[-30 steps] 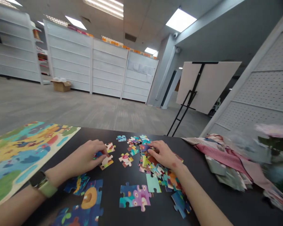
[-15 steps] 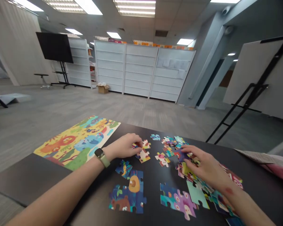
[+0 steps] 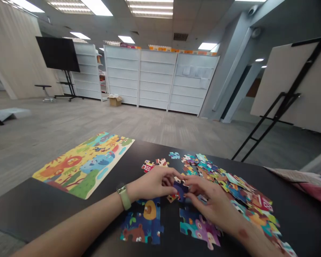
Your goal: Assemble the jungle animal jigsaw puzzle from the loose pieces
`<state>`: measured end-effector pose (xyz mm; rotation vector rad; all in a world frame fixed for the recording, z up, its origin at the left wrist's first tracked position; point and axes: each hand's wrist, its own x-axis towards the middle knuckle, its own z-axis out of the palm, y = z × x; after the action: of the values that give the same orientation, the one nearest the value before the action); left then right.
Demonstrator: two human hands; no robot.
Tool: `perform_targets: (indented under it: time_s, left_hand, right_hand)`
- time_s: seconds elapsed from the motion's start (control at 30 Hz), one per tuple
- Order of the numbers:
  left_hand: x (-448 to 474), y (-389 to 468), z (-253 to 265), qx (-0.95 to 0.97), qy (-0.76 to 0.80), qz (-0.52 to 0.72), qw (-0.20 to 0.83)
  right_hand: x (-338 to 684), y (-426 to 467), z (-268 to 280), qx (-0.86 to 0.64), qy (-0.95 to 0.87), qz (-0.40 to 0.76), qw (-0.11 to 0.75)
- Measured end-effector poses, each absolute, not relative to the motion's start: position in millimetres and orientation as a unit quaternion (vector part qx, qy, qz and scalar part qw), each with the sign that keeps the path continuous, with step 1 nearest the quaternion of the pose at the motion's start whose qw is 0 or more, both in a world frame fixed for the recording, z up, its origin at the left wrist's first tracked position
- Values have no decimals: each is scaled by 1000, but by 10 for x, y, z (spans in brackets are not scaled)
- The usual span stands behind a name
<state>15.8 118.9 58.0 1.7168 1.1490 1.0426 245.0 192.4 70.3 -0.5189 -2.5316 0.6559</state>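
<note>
Between my two hands is a dark blue jigsaw puzzle piece (image 3: 181,188), lifted a little over the black table. My right hand (image 3: 207,196) pinches its right side. Thumb and fingers of my left hand (image 3: 156,181) close on its left side; a watch is on that wrist. Just below lie a joined puzzle section with a brown bear (image 3: 141,223) and a section with a purple creature (image 3: 202,228). Beyond my left hand are a piece with a red barn door (image 3: 147,166) and another patterned piece (image 3: 162,162). My hands partly cover some pieces beneath them.
A heap of loose puzzle pieces (image 3: 230,184) spreads along the right side of the black table (image 3: 107,214). At the left lies a colourful animal picture board (image 3: 85,160). Cloth (image 3: 302,182) rests at the right edge. A lone blue piece (image 3: 174,155) lies near the far edge.
My right hand has moved left from the heap with the dark blue puzzle piece. My left hand has come right and nearer, away from the pieces at the far side, and meets it.
</note>
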Motion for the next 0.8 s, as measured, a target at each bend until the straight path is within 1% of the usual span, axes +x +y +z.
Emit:
perform_targets:
  time_s: [0.2,0.4,0.53,0.67,0.8]
  left_hand:
    - [105,1206,554,654,471,423,414]
    - [127,1187,529,648,473,422,422]
    - [136,1201,563,650,472,424,417]
    - [26,1150,776,651,485,437,388]
    - [-239,669,1050,653,520,420,357]
  right_hand:
    - [2496,1954,771,-218,-926,215,221]
    - [2473,1940,781,-229,-920,260,182]
    - [2453,1910,793,-231,-925,254,163]
    - [2488,1941,746,-240,-933,217,158]
    - [2512,2032,688,-241,-938,182,173]
